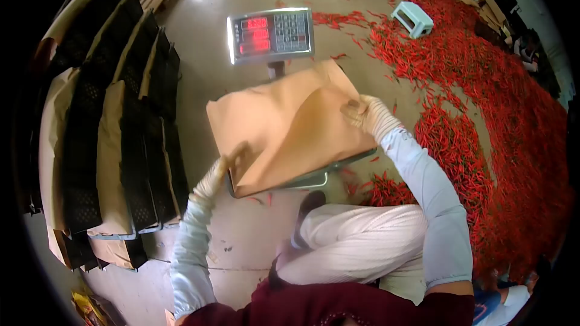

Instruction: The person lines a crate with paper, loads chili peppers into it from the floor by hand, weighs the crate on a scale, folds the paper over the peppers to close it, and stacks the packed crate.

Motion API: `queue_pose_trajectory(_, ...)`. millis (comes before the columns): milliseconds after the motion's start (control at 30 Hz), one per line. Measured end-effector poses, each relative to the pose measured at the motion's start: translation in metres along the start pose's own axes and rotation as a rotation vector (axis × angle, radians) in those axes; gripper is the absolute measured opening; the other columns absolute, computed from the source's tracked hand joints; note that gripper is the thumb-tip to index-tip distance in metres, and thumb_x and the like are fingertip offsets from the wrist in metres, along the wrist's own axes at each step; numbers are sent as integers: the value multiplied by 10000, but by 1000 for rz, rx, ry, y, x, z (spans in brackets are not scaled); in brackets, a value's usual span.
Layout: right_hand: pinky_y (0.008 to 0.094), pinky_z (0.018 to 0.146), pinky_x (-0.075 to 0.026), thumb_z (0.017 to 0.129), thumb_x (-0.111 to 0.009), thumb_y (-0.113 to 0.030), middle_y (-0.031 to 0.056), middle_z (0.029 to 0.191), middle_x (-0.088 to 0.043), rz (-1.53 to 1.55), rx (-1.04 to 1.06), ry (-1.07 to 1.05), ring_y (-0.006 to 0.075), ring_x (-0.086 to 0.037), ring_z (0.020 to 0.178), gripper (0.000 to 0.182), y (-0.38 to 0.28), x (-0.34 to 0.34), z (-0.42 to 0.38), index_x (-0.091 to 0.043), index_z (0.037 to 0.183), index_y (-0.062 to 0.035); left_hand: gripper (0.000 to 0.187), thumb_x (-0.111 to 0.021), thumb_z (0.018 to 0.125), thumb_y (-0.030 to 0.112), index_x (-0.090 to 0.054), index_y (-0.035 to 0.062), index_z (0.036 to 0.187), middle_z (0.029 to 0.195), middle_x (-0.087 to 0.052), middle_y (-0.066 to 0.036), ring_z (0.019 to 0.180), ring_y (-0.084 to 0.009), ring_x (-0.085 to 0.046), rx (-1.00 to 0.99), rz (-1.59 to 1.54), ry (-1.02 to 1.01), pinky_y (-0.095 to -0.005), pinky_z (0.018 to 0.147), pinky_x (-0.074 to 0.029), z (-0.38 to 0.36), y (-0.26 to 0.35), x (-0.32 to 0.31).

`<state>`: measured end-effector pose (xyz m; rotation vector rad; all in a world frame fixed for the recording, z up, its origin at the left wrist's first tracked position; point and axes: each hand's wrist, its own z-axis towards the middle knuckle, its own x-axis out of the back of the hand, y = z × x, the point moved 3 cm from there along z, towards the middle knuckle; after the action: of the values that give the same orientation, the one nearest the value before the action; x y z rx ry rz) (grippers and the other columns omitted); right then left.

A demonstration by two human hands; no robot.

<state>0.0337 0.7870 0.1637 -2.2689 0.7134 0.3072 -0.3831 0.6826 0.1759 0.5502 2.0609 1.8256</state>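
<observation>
The brown paper [281,130] lies over the scale [271,35], seemingly being spread, the right hand [370,116] with grip closed on its edge, the left hand's [219,172] grip unclear, so next probably needs gentle smoothing.

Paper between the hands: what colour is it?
The paper is light brown; head view shows it best.

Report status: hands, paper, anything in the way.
Left hand at near left corner of brown paper, right hand at right edge. Paper creased, not flat. Nothing over it but hands; scale display just beyond.
</observation>
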Motion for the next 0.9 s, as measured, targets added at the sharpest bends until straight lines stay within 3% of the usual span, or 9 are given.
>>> queue_pose_trajectory(67, 481, 918, -482, 880, -583, -359, 204, 1190, -563, -28, 38, 68, 362, -602, 1081, 520, 9, -10, 4, -440, 1202, 23, 958, -505, 860, 633, -175, -6, 1493, 1512, -301, -115, 1400, -197, -253, -55, -61, -13, -327, 1145, -177, -11, 1, -10)
queue_pose_trajectory(133, 497, 958, -448, 902, -530, -507, 222, 1351, -467, -43, 36, 120, 388, -562, 1142, 744, 14, -20, -3, -338, 1362, 45, 1003, -725, 784, 365, -130, -9, 1499, 1508, -295, -118, 1393, -171, -253, -26, 281, -41, -322, 1140, -203, -11, -17, -7)
queue_pose_trajectory(167, 497, 958, -448, 902, -530, -507, 222, 1351, -467, -48, 40, 112, 388, -562, 1142, 744, 14, -21, -2, -338, 1362, 45, 728, -678, 813, 179, -344, -32, 1424, 1339, -493, -111, 1230, -158, -450, -50, 347, 152, -295, 1021, -376, -10, -5, -26)
queue_pose_trajectory(233, 468, 929, -468, 919, -446, -569, 215, 1374, -462, -160, 85, 71, 352, -568, 1140, 774, 11, -16, 2, -322, 1391, 32, 389, -656, 841, 123, -584, -55, 1180, 1003, -635, -53, 871, -117, -560, 157, 46, 538, -257, 759, -469, -3, -10, -37)
queue_pose_trajectory(367, 369, 745, -513, 919, -447, -560, 178, 1140, -622, -236, 184, 58, 251, -637, 956, 661, -11, -2, -4, -469, 1266, 1, 167, -633, 863, 98, -659, -49, 939, 767, -612, 11, 651, -72, -476, 144, -211, 864, -249, 582, -421, 11, -49, -21)
queue_pose_trajectory(433, 282, 602, -474, 922, -452, -520, 117, 978, -674, -355, 288, 8, 166, -631, 740, 562, -25, 7, -5, -557, 1172, -27, 186, -658, 859, 125, -660, -45, 934, 754, -614, 0, 622, -75, -468, 123, -140, 972, -239, 556, -413, 16, -50, -14)
queue_pose_trajectory(467, 226, 487, -408, 916, -471, -481, 49, 783, -664, -303, 341, 93, 96, -545, 539, 478, -28, -4, -27, -610, 1053, -45, 212, -678, 853, 131, -651, -47, 964, 788, -621, -11, 658, -76, -483, 120, -124, 1001, -238, 574, -419, 18, -49, -12)
queue_pose_trajectory(600, 190, 423, -345, 957, -475, -426, -22, 649, -581, -330, 477, 158, 56, -460, 453, 380, -38, 4, -53, -595, 996, -68, 230, -680, 837, 112, -646, -43, 1003, 859, -656, -50, 727, -82, -534, 46, -100, 1039, -247, 654, -461, 21, -42, -12)
queue_pose_trajectory(900, 195, 426, -316, 929, -528, -406, -18, 568, -538, -372, 699, 25, 48, -427, 448, 401, -43, 13, -79, -634, 907, -20, 403, -786, 731, 144, -635, 16, 1082, 782, -540, -12, 700, -126, -498, 86, 272, 1195, -284, 657, -452, 9, -12, -24)
